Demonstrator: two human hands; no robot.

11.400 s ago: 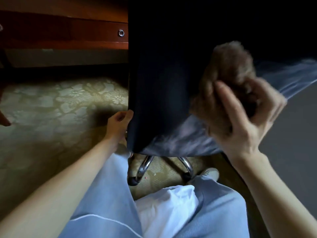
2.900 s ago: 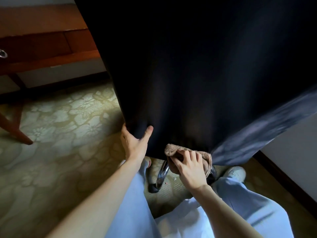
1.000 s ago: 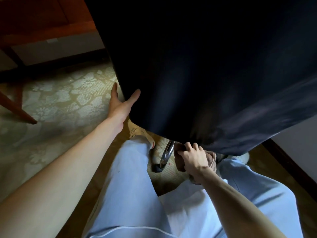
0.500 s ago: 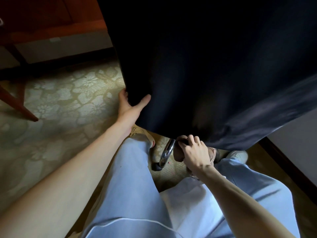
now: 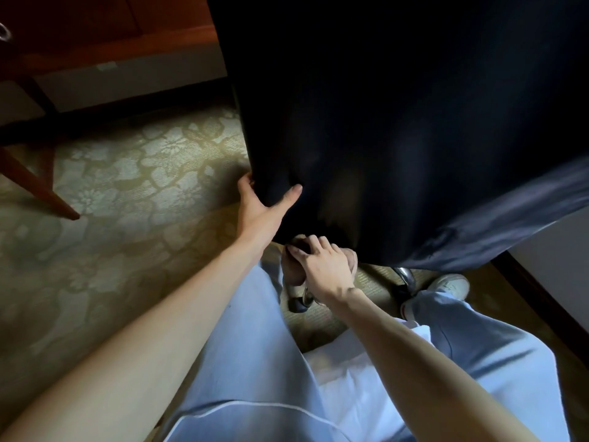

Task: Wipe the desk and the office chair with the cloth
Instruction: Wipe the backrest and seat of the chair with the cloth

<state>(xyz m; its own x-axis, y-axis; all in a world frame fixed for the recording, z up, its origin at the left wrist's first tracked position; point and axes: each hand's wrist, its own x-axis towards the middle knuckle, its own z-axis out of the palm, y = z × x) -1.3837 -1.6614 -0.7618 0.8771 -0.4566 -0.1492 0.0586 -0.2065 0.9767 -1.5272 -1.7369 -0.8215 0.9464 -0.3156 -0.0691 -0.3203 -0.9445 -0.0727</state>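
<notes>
Chair back, dark, fills upper right. Left hand grips its lower left corner: thumb on near face, fingers wrapped round edge. Right hand just below back's bottom edge, fingers curled and clamped on cloth (brownish, mostly hidden by hand). What cloth touches under chair: cannot tell. Chrome leg and caster show beneath. Counter upper left, well apart from cloth. Floral carpet underfoot; shoe near leg.
</notes>
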